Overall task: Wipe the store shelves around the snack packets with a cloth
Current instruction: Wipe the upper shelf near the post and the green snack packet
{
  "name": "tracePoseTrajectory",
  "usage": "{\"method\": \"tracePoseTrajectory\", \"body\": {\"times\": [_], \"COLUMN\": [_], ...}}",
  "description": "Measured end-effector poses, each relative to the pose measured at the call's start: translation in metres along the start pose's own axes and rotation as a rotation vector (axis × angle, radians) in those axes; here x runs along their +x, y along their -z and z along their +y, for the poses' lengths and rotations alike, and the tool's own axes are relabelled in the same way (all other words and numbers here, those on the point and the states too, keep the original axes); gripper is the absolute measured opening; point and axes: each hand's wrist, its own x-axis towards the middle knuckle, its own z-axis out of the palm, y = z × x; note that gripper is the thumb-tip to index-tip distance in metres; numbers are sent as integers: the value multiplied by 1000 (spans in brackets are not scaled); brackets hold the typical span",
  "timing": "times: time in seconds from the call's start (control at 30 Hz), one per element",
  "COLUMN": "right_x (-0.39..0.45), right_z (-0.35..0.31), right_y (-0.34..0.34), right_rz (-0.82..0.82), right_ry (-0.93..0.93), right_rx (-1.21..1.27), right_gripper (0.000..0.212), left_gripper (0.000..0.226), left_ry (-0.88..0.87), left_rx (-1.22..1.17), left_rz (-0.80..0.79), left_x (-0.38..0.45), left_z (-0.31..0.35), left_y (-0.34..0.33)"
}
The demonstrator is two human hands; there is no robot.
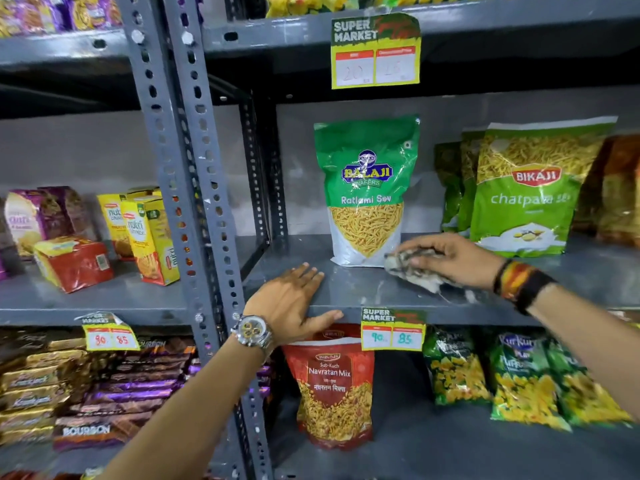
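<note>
My right hand (pixel 453 258) presses a crumpled grey-white cloth (pixel 412 270) onto the grey metal shelf (pixel 353 289), just right of an upright green Balaji Ratlami Sev packet (pixel 365 188). Farther right stand green Bikaji chatpata packets (pixel 530 188), one behind another. My left hand (pixel 294 303), with a wristwatch, rests flat on the shelf's front edge, fingers on top and thumb under the lip, holding nothing.
A perforated grey upright (pixel 194 202) divides the shelves. Biscuit boxes (pixel 145 230) and a red pack (pixel 74 265) sit on the left shelf. Below are a red Navratan Mix packet (pixel 332 386), green Kurkure bags (pixel 526 379) and a price tag (pixel 393 329).
</note>
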Motion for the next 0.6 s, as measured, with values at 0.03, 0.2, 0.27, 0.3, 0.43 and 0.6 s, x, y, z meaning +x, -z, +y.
{"method": "tracePoseTrajectory", "body": {"times": [0.03, 0.2, 0.27, 0.3, 0.43, 0.6], "right_x": [12, 24, 4, -7, -12, 47], "right_z": [5, -9, -27, -31, -31, -23], "right_y": [-6, -60, -56, -49, -20, -56], "right_rz": [22, -104, -199, -245, -165, 29], "right_ry": [-16, 24, 49, 49, 29, -19], "right_rx": [-19, -104, -89, -78, -109, -200], "right_gripper": [28, 27, 28, 29, 26, 27], "left_gripper": [100, 100, 102, 103, 106, 103], "left_ry": [12, 47, 46, 47, 55, 50], "left_rx": [-10, -36, -43, -45, -48, -58], "left_rz": [-7, -8, -3, 0, 24, 25], "left_x": [-1, -5, -6, -5, -4, -6], "left_z": [1, 0, 0, 0, 2, 2], "left_y": [0, -2, -3, -3, -1, 0]}}
